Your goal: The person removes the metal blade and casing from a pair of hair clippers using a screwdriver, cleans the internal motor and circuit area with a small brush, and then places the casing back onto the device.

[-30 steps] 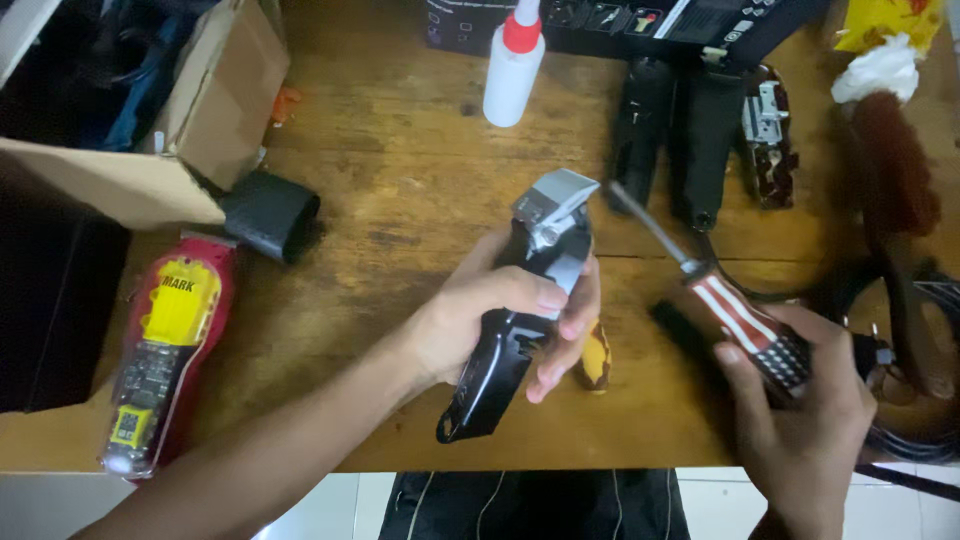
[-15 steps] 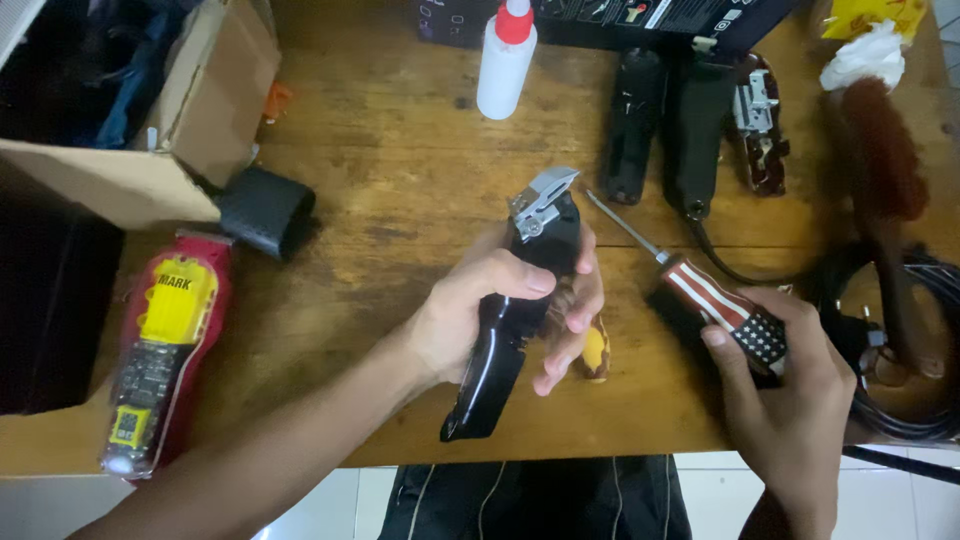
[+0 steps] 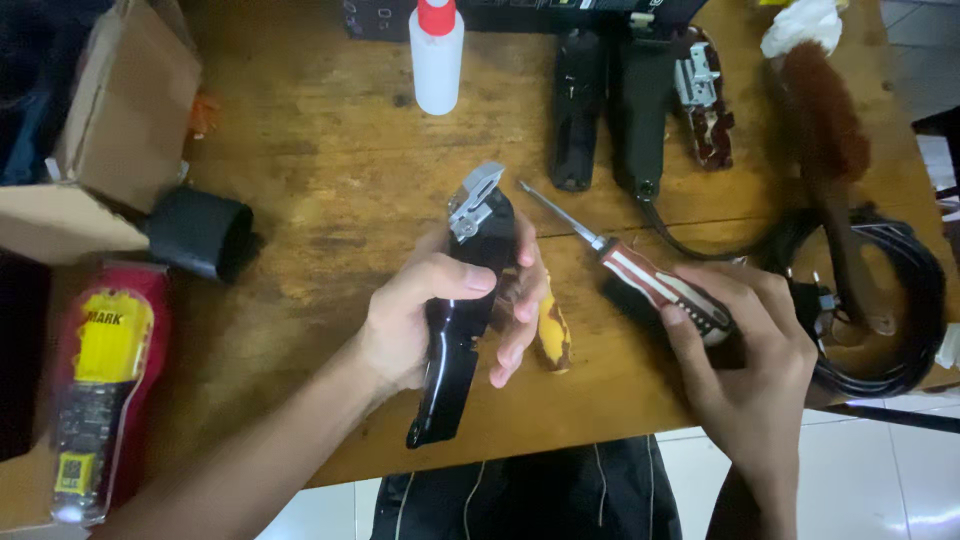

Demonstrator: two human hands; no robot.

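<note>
My left hand (image 3: 435,310) grips a black hair clipper (image 3: 462,300) by its body, the metal blade end pointing up and away over the wooden table (image 3: 300,150). My right hand (image 3: 745,345) holds a screwdriver (image 3: 625,265) with a red-and-white striped handle. Its metal shaft points up-left, the tip just right of the clipper's head, a small gap between them. A small yellow object (image 3: 553,335) lies on the table under my left fingers.
A white bottle with a red cap (image 3: 437,55) stands at the back. Black clipper parts (image 3: 610,100) lie back right, by a brown brush (image 3: 825,130) and a coiled black cable (image 3: 890,300). A cardboard box (image 3: 110,130), black cylinder (image 3: 200,235) and red packaged clipper (image 3: 100,380) sit left.
The screwdriver tip has drawn back from the clipper's head to its right. My left hand has turned the clipper slightly, and the view has shifted a little.
</note>
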